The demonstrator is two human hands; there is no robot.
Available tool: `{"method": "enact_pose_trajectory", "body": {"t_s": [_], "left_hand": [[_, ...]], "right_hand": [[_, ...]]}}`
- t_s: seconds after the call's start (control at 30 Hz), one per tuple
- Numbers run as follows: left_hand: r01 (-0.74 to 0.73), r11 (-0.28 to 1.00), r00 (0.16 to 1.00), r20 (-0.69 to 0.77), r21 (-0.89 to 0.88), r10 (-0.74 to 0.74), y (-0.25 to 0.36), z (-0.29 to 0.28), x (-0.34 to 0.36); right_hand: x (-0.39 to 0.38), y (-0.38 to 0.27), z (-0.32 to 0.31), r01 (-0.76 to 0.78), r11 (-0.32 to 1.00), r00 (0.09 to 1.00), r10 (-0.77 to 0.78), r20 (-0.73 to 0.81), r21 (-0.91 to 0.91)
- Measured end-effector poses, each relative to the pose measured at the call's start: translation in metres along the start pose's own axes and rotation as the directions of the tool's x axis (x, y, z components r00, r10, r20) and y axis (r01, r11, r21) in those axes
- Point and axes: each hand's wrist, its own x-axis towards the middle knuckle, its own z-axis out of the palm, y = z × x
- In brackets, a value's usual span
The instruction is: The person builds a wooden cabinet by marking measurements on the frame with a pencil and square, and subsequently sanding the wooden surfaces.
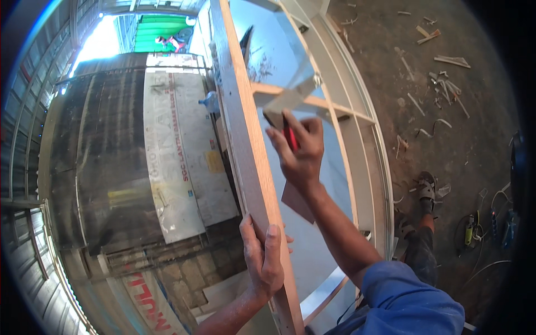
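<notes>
My left hand (263, 259) is closed around the near part of a long wooden rail (254, 134), thumb on its upper face and fingertips showing past its right edge. Farther along, my right hand (301, 148) is closed on a tool with a red and black handle (291, 137). A broad, pale blade (298, 95) extends from it to the upper right, too blurred to tell its kind. The tool is over the wooden frame, near a crosspiece (329, 104); contact with the wood cannot be made out. Under my right wrist, a flat brown piece (298, 202) shows against the pale blue panel (329, 184).
Large sheets (184, 139) lie left of the rail, with a clear plastic bottle (210, 102) at their edge. Wood offcuts (446, 89) litter the concrete floor on the right. A yellow-green tool (469, 231) and cables lie near my sandalled foot (426, 187).
</notes>
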Motion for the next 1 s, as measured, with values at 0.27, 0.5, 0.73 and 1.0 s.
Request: {"method": "enact_pose_trajectory", "body": {"t_s": [0.27,0.5,0.73,1.0], "left_hand": [[0.009,0.999,1.0,0.005,-0.047,-0.009,0.0,-0.003,0.002],[-0.003,1.0,1.0,0.027,-0.009,0.003,-0.004,-0.004,0.002],[-0.018,1.0,0.999,0.035,-0.006,0.018,-0.005,-0.004,0.0],[-0.154,0.987,0.987,-0.035,0.052,0.156,-0.016,-0.007,0.001]], "right_hand": [[-0.007,-0.008,0.006,0.003,1.0,1.0,-0.003,0.008,0.008],[-0.006,-0.004,0.008,0.01,1.0,1.0,-0.01,0.008,-0.009],[0.017,-0.003,0.006,0.111,0.993,0.994,-0.111,0.017,-0.03],[0.113,-0.007,-0.105,-0.035,0.997,0.953,0.014,-0.302,-0.064]]}}
